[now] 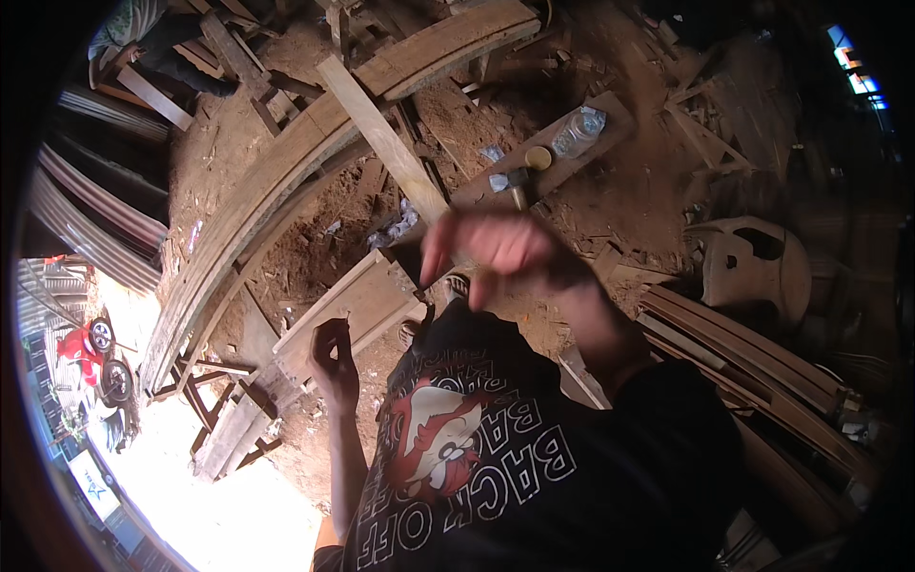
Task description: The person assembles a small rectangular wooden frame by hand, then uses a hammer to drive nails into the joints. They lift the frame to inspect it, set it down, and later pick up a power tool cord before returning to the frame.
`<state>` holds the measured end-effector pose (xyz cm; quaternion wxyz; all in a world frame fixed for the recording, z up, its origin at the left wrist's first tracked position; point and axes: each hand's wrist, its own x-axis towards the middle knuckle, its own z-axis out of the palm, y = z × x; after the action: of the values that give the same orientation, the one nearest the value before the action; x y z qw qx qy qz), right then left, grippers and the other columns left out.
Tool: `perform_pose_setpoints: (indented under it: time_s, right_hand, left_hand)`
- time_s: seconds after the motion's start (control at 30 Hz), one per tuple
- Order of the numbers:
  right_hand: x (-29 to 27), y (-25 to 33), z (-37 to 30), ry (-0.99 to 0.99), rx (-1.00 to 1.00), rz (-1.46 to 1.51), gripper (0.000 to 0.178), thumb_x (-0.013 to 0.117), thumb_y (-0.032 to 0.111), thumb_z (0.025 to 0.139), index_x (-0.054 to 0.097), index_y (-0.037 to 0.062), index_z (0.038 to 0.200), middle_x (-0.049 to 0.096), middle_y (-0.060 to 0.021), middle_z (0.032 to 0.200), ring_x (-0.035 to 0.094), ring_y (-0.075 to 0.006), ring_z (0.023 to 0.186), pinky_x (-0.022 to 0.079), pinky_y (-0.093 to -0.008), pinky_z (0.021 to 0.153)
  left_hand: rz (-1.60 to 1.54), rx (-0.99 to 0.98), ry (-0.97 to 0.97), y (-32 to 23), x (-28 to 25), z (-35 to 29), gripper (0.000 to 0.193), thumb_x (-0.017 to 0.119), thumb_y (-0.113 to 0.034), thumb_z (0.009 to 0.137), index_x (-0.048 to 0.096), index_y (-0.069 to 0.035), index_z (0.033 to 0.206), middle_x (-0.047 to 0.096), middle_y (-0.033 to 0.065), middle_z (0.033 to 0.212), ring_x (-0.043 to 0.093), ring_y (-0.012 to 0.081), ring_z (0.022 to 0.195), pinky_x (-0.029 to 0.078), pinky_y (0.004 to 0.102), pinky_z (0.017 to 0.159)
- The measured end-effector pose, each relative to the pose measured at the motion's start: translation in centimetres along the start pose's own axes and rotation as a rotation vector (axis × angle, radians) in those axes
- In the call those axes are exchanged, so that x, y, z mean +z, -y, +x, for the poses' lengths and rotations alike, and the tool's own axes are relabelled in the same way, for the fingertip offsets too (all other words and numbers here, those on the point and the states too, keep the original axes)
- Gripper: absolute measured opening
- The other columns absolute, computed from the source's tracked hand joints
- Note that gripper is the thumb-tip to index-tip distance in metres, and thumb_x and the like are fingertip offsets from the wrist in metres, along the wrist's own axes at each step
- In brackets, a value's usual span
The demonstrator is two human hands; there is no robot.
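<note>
Dirt flr [319, 214], L hand [332, 355] nr board [362, 294], R hand [510, 250] nr plank [381, 133].

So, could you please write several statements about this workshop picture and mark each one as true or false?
1. The right hand looks blurred. True.
2. The person's shirt is plain white. False: the shirt is black with a print.
3. The left hand is farther left in the picture than the right hand. True.
4. The round yellow container is left of both hands. False: the container is farther right than the left hand.
</note>
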<state>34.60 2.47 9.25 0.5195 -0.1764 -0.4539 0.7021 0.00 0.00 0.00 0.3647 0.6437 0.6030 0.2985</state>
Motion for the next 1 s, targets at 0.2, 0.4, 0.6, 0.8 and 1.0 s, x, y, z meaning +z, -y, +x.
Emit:
perform_pose_setpoints:
  time_s: [0.2, 0.4, 0.6, 0.8, 1.0]
  right_hand:
    - [15.9, 0.5, 0.2, 0.929, -0.213, 0.238, 0.035, 0.079, 0.027, 0.095, 0.074, 0.0051, 0.121, 0.070, -0.0088, 0.109, 0.067, -0.0263, 0.102, 0.052, -0.0412, 0.091]
    - [18.4, -0.1, 1.3, 1.121, -0.231, 0.395, 0.028, 0.082, 0.017, 0.089, 0.075, 0.0120, 0.116, 0.067, -0.0063, 0.100, 0.065, -0.0249, 0.101, 0.051, -0.0418, 0.092]
    - [19.6, 1.9, 0.4, 0.261, -0.178, 0.587, 0.026, 0.063, 0.023, 0.107, 0.065, 0.0111, 0.084, 0.064, -0.0077, 0.083, 0.060, -0.0231, 0.068, 0.051, -0.0408, 0.064]
    - [19.7, 3.2, -0.7, 0.198, -0.118, 0.474, 0.026, 0.062, 0.023, 0.107, 0.064, 0.0103, 0.084, 0.064, -0.0097, 0.084, 0.059, -0.0250, 0.070, 0.050, -0.0403, 0.067]
    - [19.5, 0.7, -0.4, 0.351, -0.138, 0.381, 0.018, 0.062, 0.020, 0.106, 0.064, 0.0092, 0.092, 0.064, -0.0112, 0.093, 0.059, -0.0261, 0.079, 0.050, -0.0408, 0.074]
  left_hand:
    - [-0.029, 0.044, -0.061, -1.1, -0.3, -0.6, 0.012, 0.065, -0.005, 0.103, 0.071, 0.003, 0.111, 0.075, 0.0112, 0.105, 0.071, 0.0194, 0.098, 0.056, 0.0346, 0.091]
    - [-0.082, 0.042, -0.196, -0.4, -1.2, -1.9, 0.011, 0.065, -0.005, 0.102, 0.071, 0.001, 0.109, 0.075, 0.0111, 0.103, 0.072, 0.0204, 0.099, 0.057, 0.0365, 0.094]
    - [-0.108, -0.031, -0.259, -0.2, -1.6, -3.3, 0.012, 0.065, -0.007, 0.103, 0.071, 0.001, 0.109, 0.076, 0.0105, 0.105, 0.073, 0.0199, 0.100, 0.058, 0.0364, 0.095]
    - [-0.061, -0.002, -0.282, 1.3, -0.9, -4.2, 0.015, 0.068, -0.011, 0.101, 0.073, 0.000, 0.110, 0.077, 0.0132, 0.104, 0.076, 0.0246, 0.097, 0.059, 0.0352, 0.088]
    - [-0.029, -0.042, -0.225, 1.1, 0.4, -4.9, 0.015, 0.067, -0.012, 0.103, 0.074, -0.001, 0.111, 0.077, 0.0101, 0.108, 0.074, 0.0191, 0.100, 0.057, 0.0351, 0.092]
